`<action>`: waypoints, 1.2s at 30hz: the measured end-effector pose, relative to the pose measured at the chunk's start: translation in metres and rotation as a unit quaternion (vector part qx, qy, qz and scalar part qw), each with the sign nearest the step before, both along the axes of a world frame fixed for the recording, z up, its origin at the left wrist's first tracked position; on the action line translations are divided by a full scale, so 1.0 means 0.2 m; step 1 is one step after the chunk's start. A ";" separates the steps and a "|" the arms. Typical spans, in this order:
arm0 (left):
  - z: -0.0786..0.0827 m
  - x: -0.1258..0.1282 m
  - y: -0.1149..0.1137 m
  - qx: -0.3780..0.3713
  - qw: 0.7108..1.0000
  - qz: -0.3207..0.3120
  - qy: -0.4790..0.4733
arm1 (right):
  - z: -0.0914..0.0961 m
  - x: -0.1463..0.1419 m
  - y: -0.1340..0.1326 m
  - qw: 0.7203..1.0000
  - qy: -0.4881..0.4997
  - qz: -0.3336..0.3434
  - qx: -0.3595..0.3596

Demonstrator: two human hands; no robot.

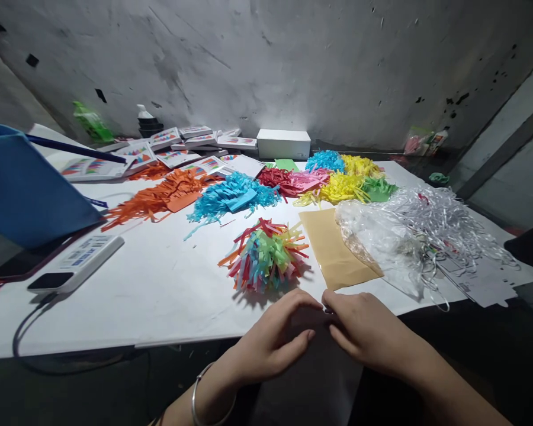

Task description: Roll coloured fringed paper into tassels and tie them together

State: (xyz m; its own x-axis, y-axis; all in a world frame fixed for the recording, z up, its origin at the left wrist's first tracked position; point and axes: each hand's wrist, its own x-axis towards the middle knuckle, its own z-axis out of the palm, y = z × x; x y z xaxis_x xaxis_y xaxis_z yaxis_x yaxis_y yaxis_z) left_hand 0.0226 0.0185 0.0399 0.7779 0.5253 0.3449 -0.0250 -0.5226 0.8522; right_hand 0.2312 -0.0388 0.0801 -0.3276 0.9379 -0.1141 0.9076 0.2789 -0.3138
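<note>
My left hand [273, 340] and my right hand [364, 331] meet at the near edge of the white table [160, 290], fingertips touching in a pinch around something small and dark that I cannot make out. A bangle circles my left wrist. Just beyond the hands lies a multicoloured bundle of cut paper strips [264, 254]. To its right rests a tan paper sheet [335, 248], partly under a clear plastic bag [377, 236].
Piles of fringed paper lie farther back: orange [160, 198], blue [231, 198], red [278, 179], pink, yellow [342, 188] and green. Silver shredded strips [444, 228] fill the right. A power bank [77, 263], a blue folder [24, 189], small boxes and a white box [283, 144] stand left and back.
</note>
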 end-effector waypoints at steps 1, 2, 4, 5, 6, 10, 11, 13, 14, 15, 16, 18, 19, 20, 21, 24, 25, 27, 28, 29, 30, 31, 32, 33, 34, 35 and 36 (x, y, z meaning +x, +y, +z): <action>-0.01 0.00 0.00 -0.001 1.000 0.003 0.002 | 0.00 0.01 0.01 1.000 0.018 0.005 -0.016; -0.01 0.01 -0.01 -0.002 1.000 0.005 0.003 | 0.00 0.02 0.02 0.999 0.039 0.009 -0.032; -0.02 0.01 -0.01 -0.002 1.000 0.011 0.005 | 0.00 0.04 0.03 0.995 0.080 0.012 -0.052; -0.03 0.01 -0.01 0.000 1.000 0.014 0.005 | 0.00 0.05 0.03 0.993 0.100 0.008 -0.059; -0.03 0.01 -0.01 0.003 1.000 0.018 0.005 | -0.01 0.06 0.03 0.991 0.120 0.003 -0.063; -0.04 0.00 0.00 0.016 0.999 0.031 0.007 | 0.00 0.06 0.02 0.986 0.154 -0.010 -0.056; -0.04 0.00 0.00 0.018 0.999 0.032 0.008 | 0.00 0.06 0.01 0.988 0.145 -0.010 -0.044; -0.03 0.00 0.00 0.020 0.999 0.035 0.007 | -0.01 0.04 0.00 0.993 0.117 -0.011 -0.024; -0.03 0.01 0.00 0.020 0.999 0.036 0.007 | -0.02 0.03 0.00 0.994 0.103 -0.012 -0.018; -0.03 0.01 0.00 0.019 0.999 0.036 0.007 | -0.02 0.02 0.01 0.996 0.091 -0.014 -0.016; -0.02 0.02 0.00 0.018 0.999 0.035 0.008 | -0.03 0.02 0.01 0.997 0.079 -0.016 -0.014; -0.02 0.02 0.01 0.013 0.999 0.032 0.008 | -0.05 0.03 0.02 0.998 0.066 -0.020 -0.012; -0.02 0.02 0.01 0.011 0.999 0.029 0.007 | -0.05 0.04 0.03 0.997 0.068 -0.020 -0.014; -0.03 0.01 0.01 0.008 1.000 0.027 0.008 | -0.06 0.05 0.03 0.997 0.077 -0.021 -0.017; -0.03 0.01 0.01 0.005 1.000 0.024 0.009 | -0.06 0.06 0.04 0.996 0.089 -0.021 -0.022; -0.04 0.00 0.02 -0.007 0.999 0.025 0.019 | -0.06 0.08 0.04 0.994 0.105 -0.019 -0.038; -0.04 0.00 0.02 -0.010 0.999 0.030 0.020 | -0.06 0.08 0.05 0.994 0.095 -0.020 -0.040; -0.04 0.01 0.02 -0.014 0.999 0.036 0.020 | -0.05 0.08 0.05 0.997 0.064 -0.021 -0.041; -0.05 0.01 0.02 -0.016 0.999 0.038 0.018 | -0.04 0.07 0.06 0.998 0.051 -0.022 -0.041; -0.05 0.01 0.02 -0.017 0.999 0.037 0.016 | -0.04 0.07 0.07 0.998 0.041 -0.023 -0.041; -0.05 0.02 0.03 -0.018 0.999 0.034 0.014 | -0.04 0.06 0.07 0.998 0.035 -0.022 -0.042; -0.05 0.02 0.03 -0.019 0.999 0.033 0.013 | -0.04 0.06 0.08 0.998 0.033 -0.019 -0.045; -0.05 0.02 0.03 -0.020 0.999 0.032 0.014 | -0.04 0.06 0.09 0.998 0.031 -0.016 -0.047; -0.05 0.02 0.03 -0.022 0.999 0.032 0.016 | -0.03 0.07 0.09 0.998 0.031 -0.012 -0.051; -0.05 0.02 0.03 -0.024 0.999 0.033 0.019 | -0.03 0.07 0.10 0.998 0.032 -0.007 -0.054; -0.05 0.02 0.03 -0.026 0.999 0.034 0.022 | -0.03 0.07 0.10 0.998 0.035 -0.003 -0.056; -0.05 0.02 0.03 -0.028 0.999 0.034 0.025 | -0.03 0.08 0.10 0.998 0.038 0.000 -0.058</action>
State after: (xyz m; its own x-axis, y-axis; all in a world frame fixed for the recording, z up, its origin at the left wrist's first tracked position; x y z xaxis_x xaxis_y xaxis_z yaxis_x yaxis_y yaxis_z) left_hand 0.0256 0.0250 0.0306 0.7553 0.5945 0.2758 0.0514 -0.4733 0.8794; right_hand 0.2462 -0.0183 0.0741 -0.3396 0.9198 -0.1964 0.8800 0.2370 -0.4116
